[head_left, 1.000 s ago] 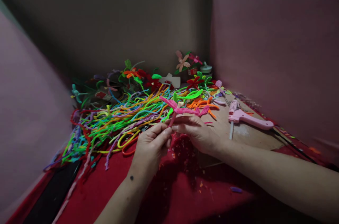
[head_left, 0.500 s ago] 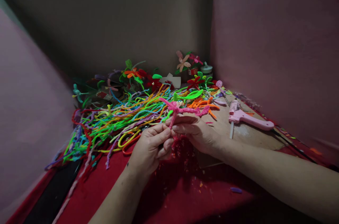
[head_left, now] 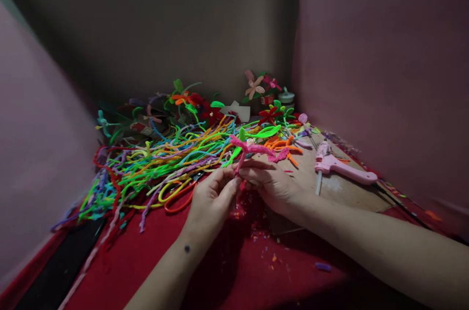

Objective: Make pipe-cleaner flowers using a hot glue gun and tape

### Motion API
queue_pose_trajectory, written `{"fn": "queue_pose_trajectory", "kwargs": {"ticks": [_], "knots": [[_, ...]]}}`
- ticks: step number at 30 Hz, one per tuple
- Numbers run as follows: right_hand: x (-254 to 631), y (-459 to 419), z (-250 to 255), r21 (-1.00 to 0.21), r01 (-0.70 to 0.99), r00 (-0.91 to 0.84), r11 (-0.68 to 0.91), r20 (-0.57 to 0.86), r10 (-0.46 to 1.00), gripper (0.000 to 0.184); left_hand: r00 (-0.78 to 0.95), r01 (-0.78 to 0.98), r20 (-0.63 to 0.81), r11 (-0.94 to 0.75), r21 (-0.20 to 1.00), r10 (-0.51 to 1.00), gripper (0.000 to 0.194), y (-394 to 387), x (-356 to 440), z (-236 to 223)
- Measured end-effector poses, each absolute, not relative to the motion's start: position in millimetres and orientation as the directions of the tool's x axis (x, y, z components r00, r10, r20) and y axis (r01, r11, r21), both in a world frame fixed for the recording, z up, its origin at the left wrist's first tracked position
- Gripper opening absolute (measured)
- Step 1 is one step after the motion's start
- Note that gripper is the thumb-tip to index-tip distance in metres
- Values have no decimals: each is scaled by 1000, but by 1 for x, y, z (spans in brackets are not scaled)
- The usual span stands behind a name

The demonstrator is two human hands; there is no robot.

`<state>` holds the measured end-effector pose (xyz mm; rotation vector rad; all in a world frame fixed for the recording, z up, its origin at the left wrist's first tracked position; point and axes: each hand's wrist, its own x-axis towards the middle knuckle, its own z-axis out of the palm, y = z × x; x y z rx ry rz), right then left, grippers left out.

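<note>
Between my two hands stands a pink pipe-cleaner flower [head_left: 242, 150] with long petals and a pale centre. My left hand [head_left: 216, 193] is closed, thumb and fingers pinching the lower end of its stem. My right hand [head_left: 269, 184] also has its fingertips closed on the stem, just under the petals. A loose pink pipe-cleaner petal [head_left: 279, 155] lies behind the right hand. Red-handled scissors [head_left: 179, 201] lie left of my left hand, partly under the pipe cleaners.
A heap of coloured pipe cleaners [head_left: 157, 168] spreads to the left. On the right a pink glue gun [head_left: 340, 168] rests on a brown board [head_left: 366, 197], its cord trailing right. Finished flowers [head_left: 254, 85] and a lidded jar [head_left: 286, 98] stand along the back wall. Scraps dot the red cloth [head_left: 256, 280].
The flower has turned in my fingers, and its petals point differently. My left hand has rolled slightly, and more of the scissors shows. The view has shifted a little.
</note>
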<state>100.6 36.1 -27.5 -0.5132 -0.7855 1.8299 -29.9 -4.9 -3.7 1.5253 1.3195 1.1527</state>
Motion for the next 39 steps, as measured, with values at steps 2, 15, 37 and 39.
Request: {"fn": "queue_pose_trajectory", "kwargs": {"ticks": [2, 15, 37, 39], "knots": [[100, 36, -28, -722, -651, -343, -232, 7, 939, 14, 13, 411, 283, -263, 873, 959, 17, -5, -29, -9], [96, 31, -29, -738, -662, -306, -134, 102, 947, 15, -93, 446, 455, -371, 814, 886, 9, -11, -25, -7], [100, 36, -24, -727, -628, -509, -278, 113, 853, 19, 107, -250, -72, 97, 963, 992, 20, -7, -29, 3], [101, 37, -25, -737, -635, -512, -233, 174, 841, 17, 105, -217, -70, 92, 972, 992, 20, -6, -29, 2]]}}
